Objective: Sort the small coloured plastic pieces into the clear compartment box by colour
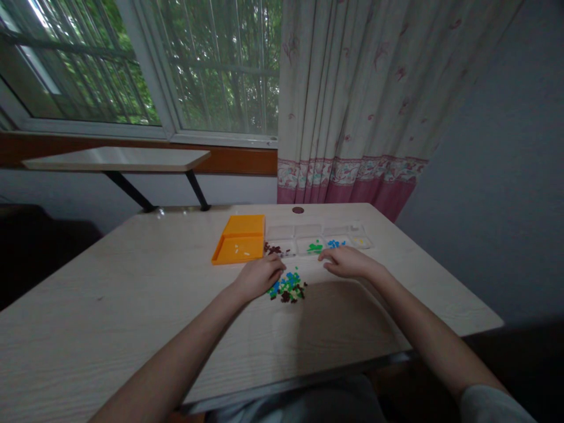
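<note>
A small heap of mixed beads [288, 286], blue, green, yellow and dark brown, lies on the pale wooden table [132, 294]. My left hand [259, 275] rests at the heap's left edge, fingers curled down onto the table. My right hand [346, 261] lies just right of the heap, fingers pointing left and pinched low near a clear sorting tray [317, 238]. The tray's near compartments hold brown, green, blue and yellow beads apart. What either hand holds is too small to make out.
An orange tray [240, 241] with a few white bits lies left of the clear tray. A round hole [298, 210] marks the table's far edge. Behind are a window, a wall shelf [118, 158] and a curtain [352, 100].
</note>
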Available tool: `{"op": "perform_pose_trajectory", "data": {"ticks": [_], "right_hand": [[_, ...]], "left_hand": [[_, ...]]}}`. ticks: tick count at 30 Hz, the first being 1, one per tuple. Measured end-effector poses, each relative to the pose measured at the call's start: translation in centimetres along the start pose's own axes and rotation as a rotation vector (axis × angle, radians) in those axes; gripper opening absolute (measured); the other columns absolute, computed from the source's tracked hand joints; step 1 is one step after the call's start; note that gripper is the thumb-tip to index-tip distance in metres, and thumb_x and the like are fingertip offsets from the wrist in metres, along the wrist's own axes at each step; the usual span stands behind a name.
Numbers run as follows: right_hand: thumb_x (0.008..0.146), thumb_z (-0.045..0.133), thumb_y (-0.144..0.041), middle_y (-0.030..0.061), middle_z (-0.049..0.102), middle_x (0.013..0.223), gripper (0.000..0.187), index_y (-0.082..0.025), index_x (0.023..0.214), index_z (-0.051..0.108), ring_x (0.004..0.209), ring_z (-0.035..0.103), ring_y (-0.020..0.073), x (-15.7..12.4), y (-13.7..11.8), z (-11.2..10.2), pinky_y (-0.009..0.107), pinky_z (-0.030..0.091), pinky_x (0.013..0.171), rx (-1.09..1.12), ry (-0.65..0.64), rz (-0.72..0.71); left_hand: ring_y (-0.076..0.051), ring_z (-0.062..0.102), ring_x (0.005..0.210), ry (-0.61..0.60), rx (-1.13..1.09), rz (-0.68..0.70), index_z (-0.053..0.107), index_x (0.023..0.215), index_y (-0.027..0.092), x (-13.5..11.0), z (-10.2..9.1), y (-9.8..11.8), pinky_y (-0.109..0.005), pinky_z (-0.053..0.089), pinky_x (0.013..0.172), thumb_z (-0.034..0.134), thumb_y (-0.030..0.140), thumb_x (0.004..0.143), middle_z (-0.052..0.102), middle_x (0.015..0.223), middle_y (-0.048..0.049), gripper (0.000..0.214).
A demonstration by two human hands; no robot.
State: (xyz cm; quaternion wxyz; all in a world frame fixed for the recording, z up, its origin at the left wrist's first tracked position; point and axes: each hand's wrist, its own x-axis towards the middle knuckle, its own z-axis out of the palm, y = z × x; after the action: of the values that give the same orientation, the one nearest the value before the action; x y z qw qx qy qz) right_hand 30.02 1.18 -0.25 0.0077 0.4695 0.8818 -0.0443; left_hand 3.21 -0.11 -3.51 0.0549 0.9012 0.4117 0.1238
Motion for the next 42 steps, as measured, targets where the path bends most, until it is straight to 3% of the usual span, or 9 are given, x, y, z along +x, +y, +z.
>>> {"op": "perform_pose_trajectory", "data": {"ticks": [8,15,21,25,28,42], "right_hand": [[0.082,0.04,-0.032,0.0046,0.067,0.085,0.028,-0.024,0.098,0.062,0.08,0.059,0.0193,0.5,-0.2,0.3,0.024,0.036,0.065,-0.049,0.04,0.072],[0.081,0.042,-0.029,0.0074,0.065,0.078,0.024,-0.018,0.089,0.062,0.072,0.057,0.018,0.5,-0.7,0.6,0.023,0.033,0.061,-0.019,0.049,0.057],[0.079,0.048,-0.031,-0.0032,0.048,0.054,0.02,-0.016,0.084,0.061,0.049,0.043,0.0078,1.2,-2.8,1.7,0.017,0.028,0.05,0.327,0.227,-0.088],[0.077,0.049,-0.038,-0.0078,0.034,0.044,0.025,-0.016,0.081,0.061,0.042,0.031,0.006,1.8,-4.8,2.8,0.016,0.023,0.043,0.593,0.367,-0.086],[0.076,0.051,-0.04,-0.0092,0.029,0.041,0.027,-0.015,0.079,0.061,0.039,0.025,0.005,1.9,-5.4,3.4,0.016,0.021,0.041,0.672,0.429,-0.077],[0.076,0.052,-0.039,-0.0087,0.029,0.04,0.024,-0.018,0.078,0.063,0.037,0.024,0.0052,1.8,-5.1,3.7,0.017,0.022,0.04,0.533,0.504,-0.119]], "left_hand": [[-0.015,0.055,0.087,0.011,-0.035,0.006,0.06,0.093,0.02,0.1,-0.1,0.1,-0.023,0.043,0.073,0.039,0.022,0.083,0.057,0.094,-0.0037,0.023],[-0.015,0.055,0.086,0.027,-0.113,0.038,0.061,0.092,0.019,0.1,-0.2,0.1,-0.023,0.043,0.076,0.039,0.024,0.084,0.059,0.091,-0.0043,0.023],[-0.014,0.055,0.084,0.115,-0.232,0.039,0.062,0.092,0.019,0.2,-0.4,1.3,-0.023,0.042,0.075,0.042,0.024,0.084,0.061,0.087,-0.0039,0.022],[-0.013,0.054,0.076,0.214,-0.32,0.029,0.063,0.086,0.017,0.3,-0.8,2.8,-0.022,0.041,0.068,0.048,0.027,0.082,0.059,0.078,-0.0031,0.018],[-0.012,0.054,0.073,0.278,-0.356,0.011,0.062,0.082,0.016,0.3,-0.8,3.3,-0.021,0.04,0.065,0.05,0.026,0.081,0.058,0.074,-0.0026,0.016],[-0.013,0.053,0.072,0.308,-0.365,0.022,0.062,0.082,0.016,0.1,-0.9,3.4,-0.023,0.04,0.065,0.046,0.027,0.083,0.059,0.075,-0.0033,0.019]]}}
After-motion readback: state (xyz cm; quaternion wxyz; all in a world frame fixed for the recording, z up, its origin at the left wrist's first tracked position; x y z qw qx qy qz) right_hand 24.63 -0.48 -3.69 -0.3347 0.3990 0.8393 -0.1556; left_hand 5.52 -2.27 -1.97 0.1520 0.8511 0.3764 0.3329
